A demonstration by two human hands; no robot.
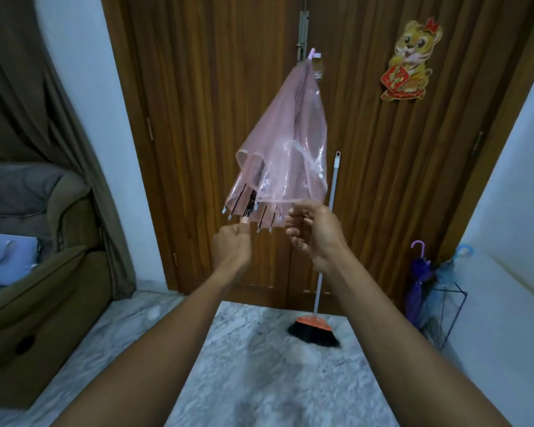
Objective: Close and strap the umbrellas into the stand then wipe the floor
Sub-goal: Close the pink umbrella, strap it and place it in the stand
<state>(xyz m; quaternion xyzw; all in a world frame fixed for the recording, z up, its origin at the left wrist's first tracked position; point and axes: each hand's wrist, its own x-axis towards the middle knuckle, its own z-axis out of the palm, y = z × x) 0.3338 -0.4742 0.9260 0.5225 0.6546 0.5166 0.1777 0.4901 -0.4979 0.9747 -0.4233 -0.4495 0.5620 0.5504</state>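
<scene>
A pink see-through umbrella (285, 143) is held up in front of the wooden door, tip pointing upward, its canopy folded down but loose. My left hand (232, 246) grips the umbrella's shaft just below the rib tips. My right hand (313, 234) hovers at the canopy's lower right edge, fingers curled and apart, holding nothing that I can make out. A wire umbrella stand (444, 309) sits on the floor at the right by the wall. It holds a closed purple umbrella (418, 282) and a closed blue umbrella (447, 266).
A broom (316, 326) with an orange head and black bristles leans against the brown wooden door (198, 118). A brown sofa (28, 288) fills the left side, with a curtain behind it. Grey marble floor (259, 380) lies below my arms. White walls flank the doorway.
</scene>
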